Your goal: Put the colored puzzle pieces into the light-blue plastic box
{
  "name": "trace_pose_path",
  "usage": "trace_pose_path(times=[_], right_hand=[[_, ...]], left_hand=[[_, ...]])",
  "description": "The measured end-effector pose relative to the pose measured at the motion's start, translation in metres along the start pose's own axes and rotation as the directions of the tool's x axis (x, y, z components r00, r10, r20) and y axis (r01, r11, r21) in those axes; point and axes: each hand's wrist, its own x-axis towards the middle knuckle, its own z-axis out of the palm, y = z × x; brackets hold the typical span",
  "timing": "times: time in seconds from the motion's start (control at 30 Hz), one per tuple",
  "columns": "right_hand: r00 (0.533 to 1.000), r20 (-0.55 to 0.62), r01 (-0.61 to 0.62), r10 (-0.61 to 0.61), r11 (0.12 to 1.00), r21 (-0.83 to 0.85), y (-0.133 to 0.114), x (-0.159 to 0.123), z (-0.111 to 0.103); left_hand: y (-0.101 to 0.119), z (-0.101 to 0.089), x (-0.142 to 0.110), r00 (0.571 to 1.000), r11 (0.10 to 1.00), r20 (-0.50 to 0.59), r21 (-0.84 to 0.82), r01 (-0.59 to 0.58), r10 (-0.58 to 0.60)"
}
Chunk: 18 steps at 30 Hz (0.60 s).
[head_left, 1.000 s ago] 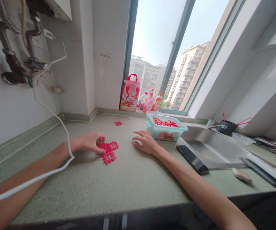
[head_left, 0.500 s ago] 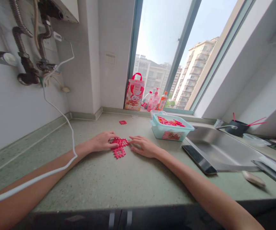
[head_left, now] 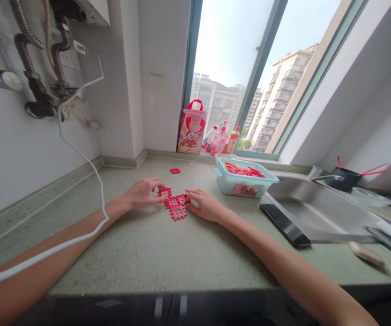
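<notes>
A small cluster of joined red square grid pieces [head_left: 175,204] lies flat on the green speckled counter [head_left: 168,253]. My left hand [head_left: 143,192] rests on the cluster's left edge, fingers curled onto a piece. My right hand [head_left: 204,204] presses its fingertips against the cluster's right side. One loose red piece [head_left: 174,170] lies farther back. A light blue plastic box [head_left: 245,179] filled with more red pieces stands to the right of my right hand.
A phone [head_left: 285,224] lies beside a steel sink [head_left: 321,210]. A red bag [head_left: 192,128] and bottles [head_left: 223,140] stand on the window sill. A white cable [head_left: 80,154] hangs from the wall pipes over my left forearm. A dark pot [head_left: 343,181] sits at far right.
My right hand has moved left from near the blue box to the red pieces. Both hands now touch the cluster, which has shifted a little to the right on the counter.
</notes>
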Motion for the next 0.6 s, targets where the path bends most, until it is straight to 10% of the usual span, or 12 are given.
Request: trace_pose_path(times=[0.6], right_hand=[[0.997, -0.072, -0.006, 0.01, 0.998, 0.067, 0.003, 0.0, 0.004]], left_hand=[[0.021, 0.014, 0.0, 0.991, 0.995, 0.134, -0.098, -0.001, 0.014]])
